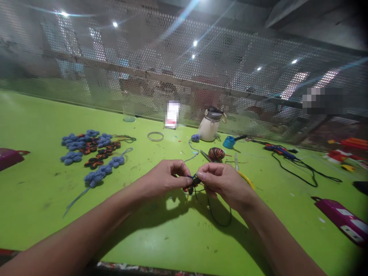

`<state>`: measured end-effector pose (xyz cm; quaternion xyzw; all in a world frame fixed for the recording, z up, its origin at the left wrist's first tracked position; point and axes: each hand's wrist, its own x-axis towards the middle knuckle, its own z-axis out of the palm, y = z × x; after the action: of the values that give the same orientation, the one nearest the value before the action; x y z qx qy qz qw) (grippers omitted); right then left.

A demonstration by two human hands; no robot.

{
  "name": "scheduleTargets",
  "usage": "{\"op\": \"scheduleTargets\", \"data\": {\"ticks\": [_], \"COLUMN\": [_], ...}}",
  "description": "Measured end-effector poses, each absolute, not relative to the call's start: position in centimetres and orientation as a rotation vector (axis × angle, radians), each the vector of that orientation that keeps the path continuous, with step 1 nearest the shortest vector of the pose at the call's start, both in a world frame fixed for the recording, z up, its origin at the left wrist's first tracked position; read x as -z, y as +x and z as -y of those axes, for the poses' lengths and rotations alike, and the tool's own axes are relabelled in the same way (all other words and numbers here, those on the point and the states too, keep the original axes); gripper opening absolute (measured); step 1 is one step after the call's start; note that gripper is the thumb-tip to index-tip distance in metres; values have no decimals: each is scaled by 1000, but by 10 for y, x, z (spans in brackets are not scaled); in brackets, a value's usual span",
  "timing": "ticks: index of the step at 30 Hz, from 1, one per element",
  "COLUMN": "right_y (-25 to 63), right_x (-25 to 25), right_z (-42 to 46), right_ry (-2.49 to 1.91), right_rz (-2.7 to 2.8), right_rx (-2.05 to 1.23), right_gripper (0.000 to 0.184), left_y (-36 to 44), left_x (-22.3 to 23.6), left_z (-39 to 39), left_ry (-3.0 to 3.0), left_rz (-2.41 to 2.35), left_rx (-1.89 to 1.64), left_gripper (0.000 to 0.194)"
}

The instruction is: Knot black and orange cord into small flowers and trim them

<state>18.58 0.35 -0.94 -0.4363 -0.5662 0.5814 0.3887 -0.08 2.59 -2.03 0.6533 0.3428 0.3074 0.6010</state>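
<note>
My left hand (169,174) and my right hand (221,182) meet over the table, thumbs and fingers pinching a small dark multicoloured piece of yarn work (189,189). A loose dark strand (221,225) loops down from it near my right hand. Just beyond my hands is a ball of multicoloured yarn (216,154). A small blue yarn ball (195,137) trails a strand toward my left hand. Off to the left lie several blue yarn flowers (71,157), several dark orange-and-black yarn flowers (93,163) and a joined strip of blue flowers (105,169).
On the green table (143,237) stand a white bottle (208,128), a blue pot (229,142) and a clear cup (129,113). A ring (155,136) lies flat. A corded blue tool (280,150) and purple power strip (342,219) are right; a perforated screen (184,57) rises behind.
</note>
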Motion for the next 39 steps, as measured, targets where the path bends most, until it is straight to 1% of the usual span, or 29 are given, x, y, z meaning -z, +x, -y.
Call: {"op": "scheduleTargets", "data": {"ticks": [6, 10, 14, 21, 29, 39], "right_y": [189, 189, 187, 190, 195, 192], "right_x": [12, 12, 10, 7, 5, 5], "right_z": [-4, -3, -3, -6, -5, -4], "right_ry": [-1098, -1102, -1110, -1182, -1269, -1265], "right_rz": [1482, 1505, 1538, 1577, 1833, 1809], "right_rx": [-1447, -1417, -1380, -1202, -960, -903], "right_gripper": [21, 20, 21, 26, 18, 18], "left_y": [2, 1, 0, 0, 1, 0], "left_x": [17, 14, 15, 19, 20, 18], "left_z": [-22, -21, -22, -25, -25, -25], "left_ry": [1517, 1509, 1497, 1514, 1482, 1553], "left_rz": [-799, -792, -785, -844, -851, -903], "left_rx": [-756, -716, -705, -736, -738, -727], "left_gripper": [12, 17, 18, 16, 15, 17]}}
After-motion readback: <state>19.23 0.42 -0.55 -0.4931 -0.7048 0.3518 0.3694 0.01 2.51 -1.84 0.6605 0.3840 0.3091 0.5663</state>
